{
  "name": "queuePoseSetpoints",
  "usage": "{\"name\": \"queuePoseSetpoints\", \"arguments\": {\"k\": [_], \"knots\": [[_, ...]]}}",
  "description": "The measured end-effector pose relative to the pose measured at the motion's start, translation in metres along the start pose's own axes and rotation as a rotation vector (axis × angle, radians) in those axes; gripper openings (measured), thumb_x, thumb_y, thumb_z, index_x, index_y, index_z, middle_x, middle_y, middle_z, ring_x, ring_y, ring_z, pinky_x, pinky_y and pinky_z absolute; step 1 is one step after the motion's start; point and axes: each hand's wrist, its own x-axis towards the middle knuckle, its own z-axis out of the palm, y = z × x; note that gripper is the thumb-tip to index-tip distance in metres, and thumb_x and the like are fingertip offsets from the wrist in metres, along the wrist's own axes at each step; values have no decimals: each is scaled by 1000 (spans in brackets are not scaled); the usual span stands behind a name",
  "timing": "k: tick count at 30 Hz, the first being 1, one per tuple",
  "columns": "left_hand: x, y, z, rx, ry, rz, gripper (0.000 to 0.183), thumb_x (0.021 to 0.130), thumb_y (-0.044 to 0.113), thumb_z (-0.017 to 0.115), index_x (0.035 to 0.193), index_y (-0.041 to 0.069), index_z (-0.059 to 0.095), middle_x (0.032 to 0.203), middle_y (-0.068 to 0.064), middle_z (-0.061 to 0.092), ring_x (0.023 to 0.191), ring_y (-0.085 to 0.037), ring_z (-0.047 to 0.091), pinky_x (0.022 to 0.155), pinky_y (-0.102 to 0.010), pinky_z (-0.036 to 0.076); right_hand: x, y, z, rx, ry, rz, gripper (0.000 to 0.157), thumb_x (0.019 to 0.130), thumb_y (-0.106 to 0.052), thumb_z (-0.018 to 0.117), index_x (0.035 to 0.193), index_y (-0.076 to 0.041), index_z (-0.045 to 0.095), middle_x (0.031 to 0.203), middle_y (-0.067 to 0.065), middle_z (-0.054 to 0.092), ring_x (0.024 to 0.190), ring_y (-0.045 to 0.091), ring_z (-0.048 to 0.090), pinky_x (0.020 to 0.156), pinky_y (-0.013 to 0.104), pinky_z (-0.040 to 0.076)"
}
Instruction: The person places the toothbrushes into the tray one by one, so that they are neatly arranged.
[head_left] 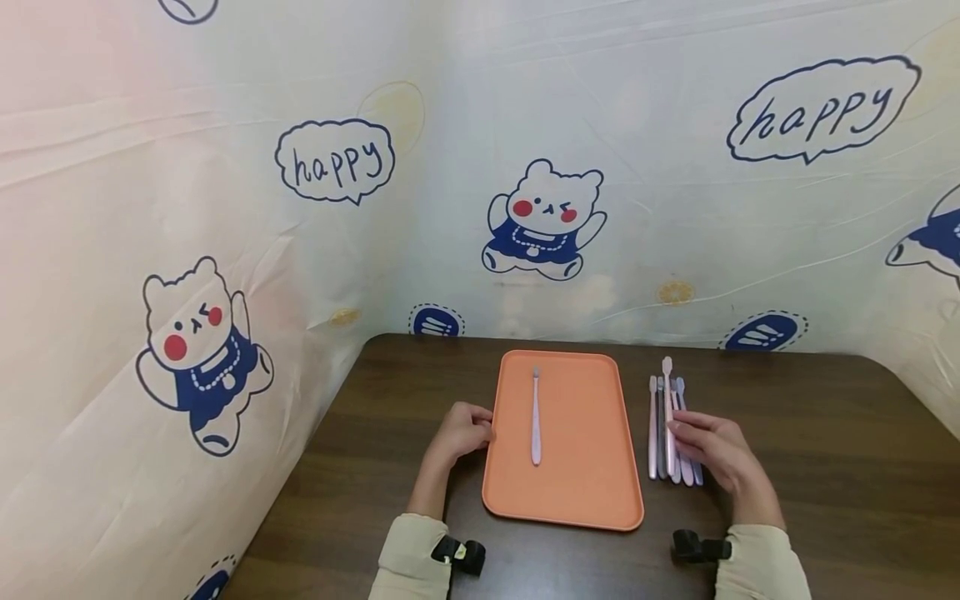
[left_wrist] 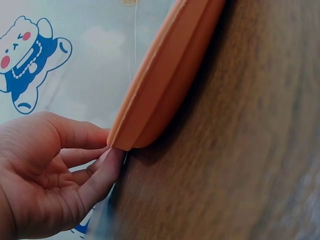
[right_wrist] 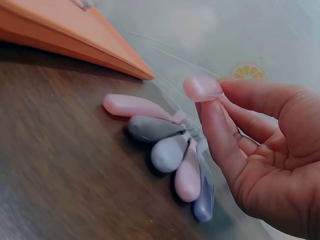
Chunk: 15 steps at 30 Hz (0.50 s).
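Note:
An orange tray [head_left: 581, 450] lies on the table, and one pale lilac toothbrush [head_left: 536, 425] rests lengthwise on its left half. My left hand [head_left: 463, 429] pinches the tray's left rim; the left wrist view shows thumb and fingertips at the tray edge [left_wrist: 150, 110]. To the right of the tray, my right hand [head_left: 716, 454] grips a pink toothbrush [head_left: 668, 387] between thumb and fingers, raised above the others. Beneath it, several toothbrushes [head_left: 652, 433] in pink, grey, white and blue lie side by side, fanned out with handles [right_wrist: 155, 130] toward me.
The dark wooden table [head_left: 847, 450] extends to both sides. A printed fabric sheet [head_left: 660, 200] hangs behind its far edge and along the left. Black camera straps [head_left: 701, 546] sit on both sleeves.

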Motion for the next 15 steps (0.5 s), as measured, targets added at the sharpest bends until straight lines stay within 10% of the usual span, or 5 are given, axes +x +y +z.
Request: {"name": "queuePoseSetpoints", "arguments": {"k": [15], "knots": [[0,1,0,-8,2,11,32,82,-4,64,113,-11,71,83,-10,63,71,-12,59,66,-26,56,6,-2,20,-47,-28,-36,59,98,-15,66,146,13,44,92,-12,68,84,-2,65,78,18,59]]}}
